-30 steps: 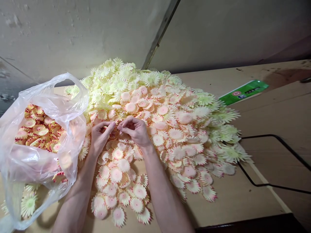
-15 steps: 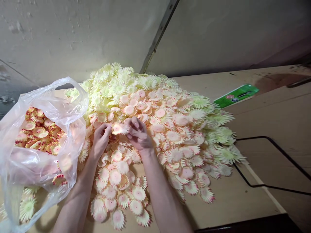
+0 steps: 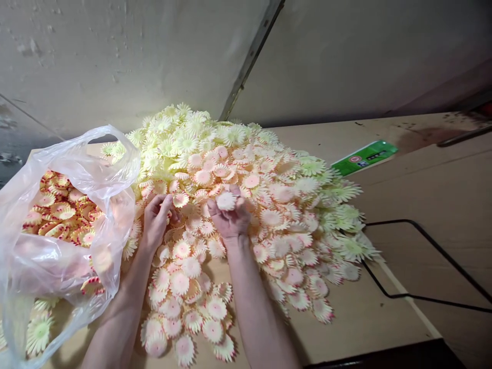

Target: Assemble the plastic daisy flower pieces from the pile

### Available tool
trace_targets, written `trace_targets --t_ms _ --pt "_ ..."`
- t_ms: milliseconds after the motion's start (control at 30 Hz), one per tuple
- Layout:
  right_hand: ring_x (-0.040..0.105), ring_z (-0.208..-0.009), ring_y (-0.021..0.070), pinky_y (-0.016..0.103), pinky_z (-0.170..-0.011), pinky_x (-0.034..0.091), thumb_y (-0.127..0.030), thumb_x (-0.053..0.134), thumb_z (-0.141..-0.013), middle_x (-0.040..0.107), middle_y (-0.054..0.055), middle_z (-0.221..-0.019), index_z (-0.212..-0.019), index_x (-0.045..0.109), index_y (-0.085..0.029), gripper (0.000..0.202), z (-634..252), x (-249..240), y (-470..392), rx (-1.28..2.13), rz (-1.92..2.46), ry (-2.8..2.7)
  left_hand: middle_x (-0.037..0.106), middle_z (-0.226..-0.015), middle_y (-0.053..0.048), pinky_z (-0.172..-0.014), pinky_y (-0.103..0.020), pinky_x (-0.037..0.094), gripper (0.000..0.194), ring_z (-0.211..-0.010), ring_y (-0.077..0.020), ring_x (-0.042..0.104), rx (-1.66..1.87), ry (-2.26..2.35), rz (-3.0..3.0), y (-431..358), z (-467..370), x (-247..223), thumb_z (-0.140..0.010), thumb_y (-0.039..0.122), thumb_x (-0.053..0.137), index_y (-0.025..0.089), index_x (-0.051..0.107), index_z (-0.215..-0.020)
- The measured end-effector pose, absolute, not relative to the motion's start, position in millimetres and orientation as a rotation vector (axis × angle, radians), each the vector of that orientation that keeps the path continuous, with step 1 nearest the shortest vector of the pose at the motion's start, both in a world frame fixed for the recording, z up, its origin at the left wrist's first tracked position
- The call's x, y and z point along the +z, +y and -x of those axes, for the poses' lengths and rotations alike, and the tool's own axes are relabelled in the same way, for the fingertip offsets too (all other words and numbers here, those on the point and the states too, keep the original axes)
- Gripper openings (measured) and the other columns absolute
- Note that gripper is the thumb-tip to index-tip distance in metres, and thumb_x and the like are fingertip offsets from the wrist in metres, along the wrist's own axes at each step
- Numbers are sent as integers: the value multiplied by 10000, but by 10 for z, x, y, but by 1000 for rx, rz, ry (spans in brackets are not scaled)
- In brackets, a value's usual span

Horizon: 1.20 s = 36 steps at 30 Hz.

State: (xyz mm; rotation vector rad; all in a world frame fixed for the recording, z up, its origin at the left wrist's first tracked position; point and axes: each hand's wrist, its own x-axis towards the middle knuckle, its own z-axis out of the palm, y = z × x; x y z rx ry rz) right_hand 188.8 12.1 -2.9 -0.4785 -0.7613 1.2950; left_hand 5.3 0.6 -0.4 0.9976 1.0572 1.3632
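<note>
Tabletop point(image 3: 357, 318) bears piled flowers point(image 3: 271, 218); right hand point(image 3: 231, 219) holds a pale flower point(image 3: 226, 201).

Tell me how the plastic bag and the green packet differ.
The plastic bag is whitish and see-through; the green packet is opaque with printed marks. The bag gapes open, showing red-edged flower pieces inside; the packet looks flat and narrow. The bag has looped handles; the packet shows none. Both are beside the flower heap.

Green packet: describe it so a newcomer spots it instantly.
Find the heap of pale flowers on the table. At its right edge, toward the wall, lies the green packet. Its straight edges, strong green and round red mark set it apart from the frilly flowers.
</note>
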Motion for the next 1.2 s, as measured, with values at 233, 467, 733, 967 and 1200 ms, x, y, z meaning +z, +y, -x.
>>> trace_targets --t_ms 233,467,733,967,1200 --pt "494 -418 88 233 -400 380 -418 945 -621 670 -24 -563 -707 731 -212 309 -1652 -12 92 1396 831 -1065 623 -651 20 -564 -213 456 360 -570 -98 568 1386 1181 -1151 -13 -44 -55 -877 524 718 179 675 -788" --pt "523 -442 88 227 -430 430 -395 899 -681 664 -24 -567 -761 786 -184 251 -1534 18 93 1415 924 -1157 749 -822 -39 -666 -222 511 331 -728 -135 664 1351 1101 -1204 -22 -35 -21 -887 500 718 182 791 -941" --pt "453 -396 75 213 -399 334 -448 844 -747 582 -42 -473 -784 773 -176 283 -1606 6 105 1424 912 -1152 794 -870 -48 -630 -224 518 287 -677 -125 664 1384 1108 -1195 -12 -30 -12 -818 455 803 184 819 -911" --pt "515 -439 74 206 -430 358 -452 836 -758 645 -17 -566 -776 765 -178 283 -1622 -6 129 1515 849 -1050 815 -965 -74 -809 -296 575 229 -884 -198 746 1374 1056 -1234 -16 -34 22 -808 407 818 209 822 -923" --pt "498 -422 74 207 -407 364 -465 840 -753 631 -24 -555 -744 752 -177 301 -1630 44 124 1579 824 -1019 799 -1005 -90 -643 -226 532 288 -794 -163 713 1355 1098 -1256 -24 -41 22 -780 422 837 188 781 -939"
